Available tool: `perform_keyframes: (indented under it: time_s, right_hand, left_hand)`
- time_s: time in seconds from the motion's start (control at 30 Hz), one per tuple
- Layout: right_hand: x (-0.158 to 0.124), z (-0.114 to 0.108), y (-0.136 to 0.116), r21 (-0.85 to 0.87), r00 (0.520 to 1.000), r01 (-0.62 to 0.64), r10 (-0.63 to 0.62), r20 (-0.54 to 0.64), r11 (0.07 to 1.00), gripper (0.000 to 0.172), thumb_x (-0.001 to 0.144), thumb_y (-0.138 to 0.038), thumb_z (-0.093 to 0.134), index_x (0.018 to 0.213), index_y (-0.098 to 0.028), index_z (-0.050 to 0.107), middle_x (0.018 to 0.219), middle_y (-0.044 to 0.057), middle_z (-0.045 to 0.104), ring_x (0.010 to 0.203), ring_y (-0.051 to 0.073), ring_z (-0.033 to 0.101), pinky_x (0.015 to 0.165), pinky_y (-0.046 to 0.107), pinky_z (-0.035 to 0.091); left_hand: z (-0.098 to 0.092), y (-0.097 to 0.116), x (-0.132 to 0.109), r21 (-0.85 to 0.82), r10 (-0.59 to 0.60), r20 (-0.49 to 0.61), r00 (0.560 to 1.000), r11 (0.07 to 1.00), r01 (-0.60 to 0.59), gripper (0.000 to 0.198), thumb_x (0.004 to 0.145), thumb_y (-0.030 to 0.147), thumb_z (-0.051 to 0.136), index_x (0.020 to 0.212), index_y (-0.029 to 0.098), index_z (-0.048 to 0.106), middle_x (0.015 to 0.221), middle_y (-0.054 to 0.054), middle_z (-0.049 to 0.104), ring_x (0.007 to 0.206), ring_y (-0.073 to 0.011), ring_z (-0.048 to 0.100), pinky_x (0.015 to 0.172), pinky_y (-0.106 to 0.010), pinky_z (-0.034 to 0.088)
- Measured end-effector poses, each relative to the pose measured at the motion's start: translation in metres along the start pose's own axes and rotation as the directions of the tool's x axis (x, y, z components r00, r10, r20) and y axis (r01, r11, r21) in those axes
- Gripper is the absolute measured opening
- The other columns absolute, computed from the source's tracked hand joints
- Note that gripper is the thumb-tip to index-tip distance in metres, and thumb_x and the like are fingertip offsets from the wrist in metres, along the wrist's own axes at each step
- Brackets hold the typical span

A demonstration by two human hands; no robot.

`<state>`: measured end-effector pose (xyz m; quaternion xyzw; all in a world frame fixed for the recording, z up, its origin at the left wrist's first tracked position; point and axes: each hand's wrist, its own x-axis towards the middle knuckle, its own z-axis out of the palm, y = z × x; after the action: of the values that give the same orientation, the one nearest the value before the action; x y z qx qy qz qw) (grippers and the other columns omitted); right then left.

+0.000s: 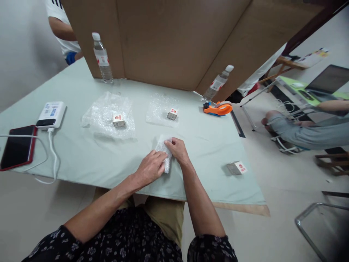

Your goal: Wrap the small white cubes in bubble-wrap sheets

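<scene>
A narrow folded piece of bubble wrap (165, 145) lies on the table near its front edge, between my hands. My left hand (151, 166) has its fingers curled on the wrap's left side. On the upper right side, my right hand (178, 149) pinches the wrap between thumb and fingers. Whatever may be inside the wrap is hidden. Beyond my hands, one small box (118, 120) sits on a large bubble wrap sheet (100, 112), and a second small box (172, 114) rests on a smaller sheet (156, 114). Another small box (237, 168) stands at the right.
An orange tape dispenser (222, 108) lies near the right edge. Two water bottles (103, 60) (218, 84) stand by a tall cardboard screen (174, 43). A power bank (51, 114) and a phone (18, 147) with cables lie left. Other people sit beyond the screen and at right.
</scene>
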<state>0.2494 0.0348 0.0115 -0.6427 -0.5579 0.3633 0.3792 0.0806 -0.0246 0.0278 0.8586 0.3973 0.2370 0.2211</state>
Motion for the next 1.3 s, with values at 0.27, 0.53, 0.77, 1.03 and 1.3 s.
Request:
perform_keyframes:
  time_s: [0.27, 0.53, 0.77, 1.03, 1.3]
  right_hand:
    - [-0.034, 0.013, -0.017, 0.444, 0.999, 0.016, 0.008, -0.051, 0.896, 0.03, 0.074, -0.051, 0.064, 0.078, -0.022, 0.056, 0.073, -0.001, 0.058, 0.069, 0.014, 0.051, 0.068, 0.026, 0.046]
    - [-0.068, 0.012, -0.025, 0.369, 0.993, 0.113, -0.097, -0.062, 0.923, 0.023, 0.081, -0.042, 0.062, 0.087, -0.021, 0.066, 0.082, 0.001, 0.066, 0.078, 0.017, 0.058, 0.076, 0.029, 0.048]
    - [-0.087, 0.01, -0.017, 0.277, 0.989, 0.146, -0.13, -0.076, 0.95, 0.026, 0.085, -0.045, 0.063, 0.093, -0.021, 0.07, 0.09, 0.003, 0.072, 0.088, 0.021, 0.064, 0.085, 0.034, 0.05]
    - [-0.095, 0.01, -0.004, 0.18, 0.958, 0.288, -0.278, -0.076, 0.941, 0.02, 0.087, -0.041, 0.061, 0.093, -0.026, 0.073, 0.114, 0.006, 0.07, 0.118, 0.024, 0.059, 0.107, 0.044, 0.042]
    - [-0.108, -0.001, 0.003, 0.011, 0.915, 0.401, -0.402, 0.032, 0.916, 0.028, 0.089, -0.035, 0.062, 0.116, -0.029, 0.069, 0.129, 0.007, 0.064, 0.129, 0.024, 0.053, 0.111, 0.046, 0.039]
  left_hand:
    - [0.0, -0.008, -0.001, -0.159, -0.031, -0.053, 0.998, 0.987, 0.022, 0.03, 0.083, 0.011, 0.05, 0.108, 0.02, 0.065, 0.113, -0.009, 0.067, 0.106, -0.0231, 0.06, 0.097, -0.04, 0.048]
    - [0.003, -0.002, -0.009, -0.141, -0.189, -0.223, 0.956, 0.977, 0.16, 0.01, 0.081, 0.017, 0.058, 0.09, 0.019, 0.055, 0.095, -0.006, 0.057, 0.096, -0.0223, 0.057, 0.09, -0.038, 0.05]
    - [0.007, -0.008, -0.013, -0.159, -0.219, -0.349, 0.911, 0.972, 0.172, 0.037, 0.079, 0.022, 0.064, 0.114, 0.015, 0.053, 0.114, -0.013, 0.057, 0.113, -0.0269, 0.054, 0.099, -0.043, 0.047]
    - [0.008, -0.02, -0.001, -0.3, -0.169, -0.143, 0.975, 0.946, 0.12, 0.039, 0.073, 0.012, 0.059, 0.111, 0.021, 0.06, 0.117, -0.008, 0.065, 0.115, -0.0242, 0.058, 0.106, -0.043, 0.044]
    - [0.0, -0.018, -0.003, -0.398, -0.183, -0.107, 0.977, 0.909, 0.127, 0.019, 0.069, 0.009, 0.056, 0.083, 0.021, 0.053, 0.111, -0.008, 0.064, 0.109, -0.0226, 0.061, 0.096, -0.039, 0.049]
